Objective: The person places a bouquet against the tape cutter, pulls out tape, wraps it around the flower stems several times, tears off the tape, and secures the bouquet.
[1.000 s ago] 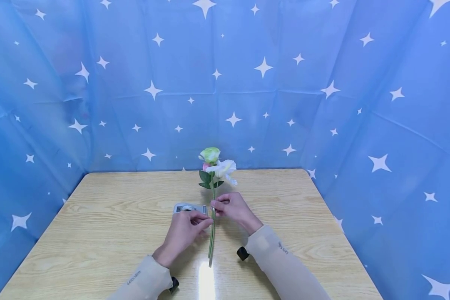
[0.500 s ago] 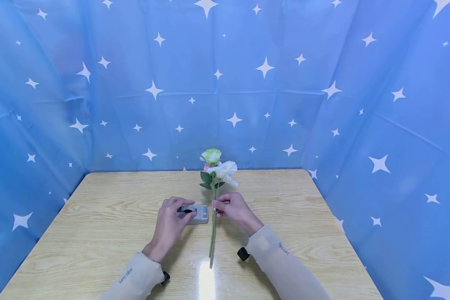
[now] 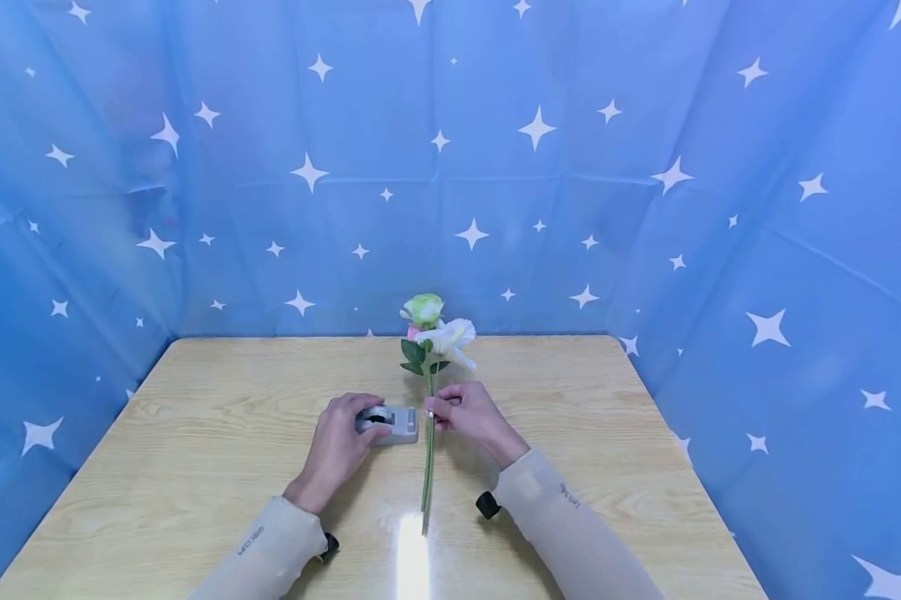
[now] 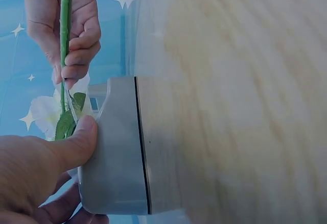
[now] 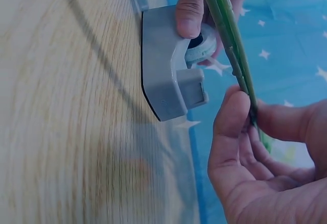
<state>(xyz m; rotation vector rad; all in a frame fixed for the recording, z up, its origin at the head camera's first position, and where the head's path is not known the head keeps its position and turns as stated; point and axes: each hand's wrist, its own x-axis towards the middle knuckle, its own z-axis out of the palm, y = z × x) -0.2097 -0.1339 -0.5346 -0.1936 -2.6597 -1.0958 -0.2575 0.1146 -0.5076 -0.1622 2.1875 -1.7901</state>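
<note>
The right hand [image 3: 480,421] pinches the green stems [image 3: 427,475] of several artificial flowers just below their leaves; a white bloom [image 3: 450,336] and a green one [image 3: 424,309] point toward the back. To the left of the stems, a grey tape dispenser [image 3: 402,427] sits on the table. The left hand [image 3: 335,446] grips its left end, thumb on the near side and fingers on the far side. In the right wrist view the tape roll [image 5: 202,45] shows beside the left thumb, and the right fingertips [image 5: 235,109] press the stems together.
The wood-grain table [image 3: 195,467] reaches back to a blue curtain [image 3: 390,125] with white stars, which also stands along both sides. A bright reflection lies near the table's front, below the stem ends.
The left hand has left the stems, moved left and taken hold of the tape dispenser, which now shows more fully. The right hand keeps its pinch in nearly the same place.
</note>
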